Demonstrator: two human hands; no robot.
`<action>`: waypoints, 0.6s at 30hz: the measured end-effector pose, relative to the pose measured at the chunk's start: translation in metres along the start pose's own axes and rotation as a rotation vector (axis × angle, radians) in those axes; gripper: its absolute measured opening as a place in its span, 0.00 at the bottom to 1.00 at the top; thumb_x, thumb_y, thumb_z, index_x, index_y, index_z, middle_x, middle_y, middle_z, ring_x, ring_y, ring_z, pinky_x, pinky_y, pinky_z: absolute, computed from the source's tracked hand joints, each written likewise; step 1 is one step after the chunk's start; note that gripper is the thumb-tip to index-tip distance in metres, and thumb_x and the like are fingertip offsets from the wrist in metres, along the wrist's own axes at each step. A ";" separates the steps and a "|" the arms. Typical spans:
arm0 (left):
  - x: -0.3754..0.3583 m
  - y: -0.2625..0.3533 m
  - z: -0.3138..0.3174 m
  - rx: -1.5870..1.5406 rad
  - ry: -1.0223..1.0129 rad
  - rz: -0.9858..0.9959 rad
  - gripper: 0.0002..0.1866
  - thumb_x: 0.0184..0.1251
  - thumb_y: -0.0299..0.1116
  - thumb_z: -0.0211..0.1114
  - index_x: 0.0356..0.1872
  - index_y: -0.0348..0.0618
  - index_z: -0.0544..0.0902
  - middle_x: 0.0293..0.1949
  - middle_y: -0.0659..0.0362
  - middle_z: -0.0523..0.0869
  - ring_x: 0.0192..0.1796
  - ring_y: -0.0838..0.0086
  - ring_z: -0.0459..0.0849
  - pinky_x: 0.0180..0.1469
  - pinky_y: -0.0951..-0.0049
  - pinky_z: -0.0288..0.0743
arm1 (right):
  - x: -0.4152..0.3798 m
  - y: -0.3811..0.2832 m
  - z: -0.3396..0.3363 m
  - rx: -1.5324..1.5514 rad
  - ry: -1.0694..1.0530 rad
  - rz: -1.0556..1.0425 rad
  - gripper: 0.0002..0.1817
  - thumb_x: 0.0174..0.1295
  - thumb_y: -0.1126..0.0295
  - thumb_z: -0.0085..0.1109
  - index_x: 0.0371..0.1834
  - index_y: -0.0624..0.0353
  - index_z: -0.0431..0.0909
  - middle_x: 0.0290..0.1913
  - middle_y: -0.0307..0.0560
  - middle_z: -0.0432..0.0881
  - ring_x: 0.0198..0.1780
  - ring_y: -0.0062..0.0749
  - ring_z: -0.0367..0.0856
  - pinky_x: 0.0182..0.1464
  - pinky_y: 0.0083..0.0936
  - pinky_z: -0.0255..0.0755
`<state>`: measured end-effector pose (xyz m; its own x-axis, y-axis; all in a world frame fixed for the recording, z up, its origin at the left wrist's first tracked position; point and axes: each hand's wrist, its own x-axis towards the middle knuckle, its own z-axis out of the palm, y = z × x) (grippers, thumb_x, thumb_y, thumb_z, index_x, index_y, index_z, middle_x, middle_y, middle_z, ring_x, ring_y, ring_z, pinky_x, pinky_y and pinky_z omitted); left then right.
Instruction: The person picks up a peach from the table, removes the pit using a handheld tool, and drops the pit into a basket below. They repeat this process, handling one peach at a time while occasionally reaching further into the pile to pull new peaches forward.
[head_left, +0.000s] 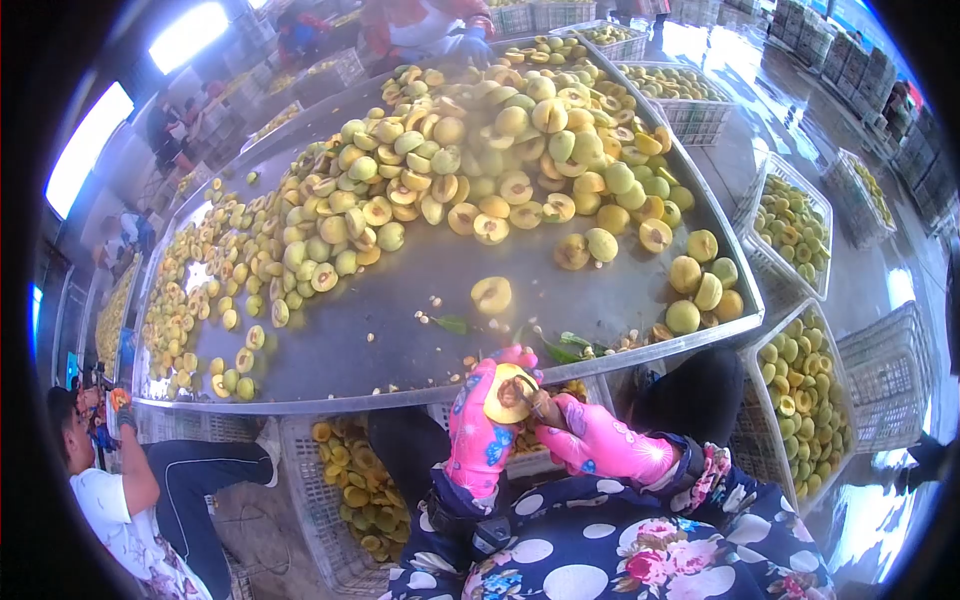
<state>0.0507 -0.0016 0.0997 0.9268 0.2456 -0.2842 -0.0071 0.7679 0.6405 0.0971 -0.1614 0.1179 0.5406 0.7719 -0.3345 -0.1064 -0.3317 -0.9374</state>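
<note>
My left hand [482,420], in a pink patterned glove, is wrapped round a halved yellow fruit [507,394], its cut face turned up with a brown centre. My right hand [585,432], also gloved in pink, is closed on a small tool [537,401] whose end touches the cut face. Both hands are just over the near edge of a metal table [400,320]. A single fruit half [491,295] lies on the table beyond them, and a large heap of halved fruit [440,160] is spread farther back.
Crates of fruit stand below the table at the left [365,490] and at the right [803,400]. An empty crate [885,375] is at the far right. A co-worker [120,490] sits at the left; another person [425,30] is across the table. Green leaves [568,348] lie near the edge.
</note>
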 end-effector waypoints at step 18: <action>0.001 -0.018 -0.004 0.201 0.042 -0.021 0.16 0.69 0.36 0.51 0.47 0.33 0.77 0.40 0.51 0.82 0.40 0.70 0.81 0.45 0.70 0.77 | -0.003 0.007 0.000 0.079 -0.170 0.103 0.10 0.66 0.66 0.46 0.44 0.60 0.64 0.20 0.36 0.70 0.17 0.19 0.70 0.19 0.19 0.63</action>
<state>0.0500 -0.0128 0.0854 0.9094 0.2587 -0.3258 0.0910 0.6404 0.7626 0.0943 -0.1661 0.1123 0.3755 0.8189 -0.4341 -0.2228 -0.3749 -0.8999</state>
